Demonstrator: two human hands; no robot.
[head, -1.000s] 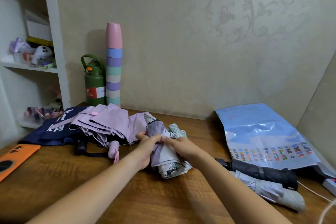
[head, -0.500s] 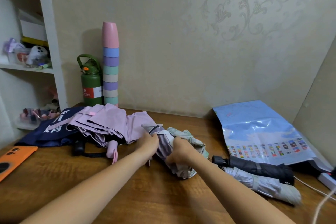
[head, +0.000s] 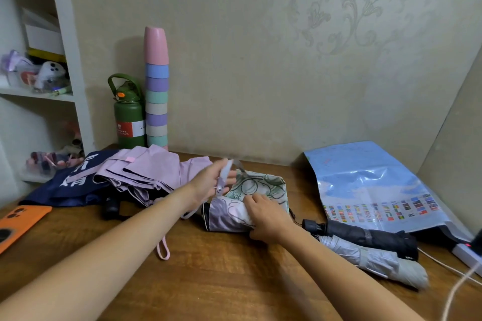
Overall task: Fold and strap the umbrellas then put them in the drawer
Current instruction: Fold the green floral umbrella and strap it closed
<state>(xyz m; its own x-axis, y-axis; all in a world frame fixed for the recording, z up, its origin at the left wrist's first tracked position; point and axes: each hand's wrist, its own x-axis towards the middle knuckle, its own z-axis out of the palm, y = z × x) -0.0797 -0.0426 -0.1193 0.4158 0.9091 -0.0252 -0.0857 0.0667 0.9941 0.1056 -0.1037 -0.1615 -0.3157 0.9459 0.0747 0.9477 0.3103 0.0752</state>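
Your right hand [head: 266,219] grips the floral umbrella [head: 250,198] bundle, pinning it on the wooden desk [head: 208,268]. Your left hand [head: 211,185], just beyond, pinches its strap [head: 224,174], lifted. Two strapped umbrellas [head: 365,245] lie right; pink umbrella [head: 146,172] farther left, unfolded.

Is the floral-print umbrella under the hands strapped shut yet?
Not yet. The left hand holds its strap lifted free, while the right hand grips the rolled floral-print umbrella.

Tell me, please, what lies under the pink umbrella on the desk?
A navy umbrella lies partly under the pink umbrella; a black handle pokes out below. What else it covers is hidden.
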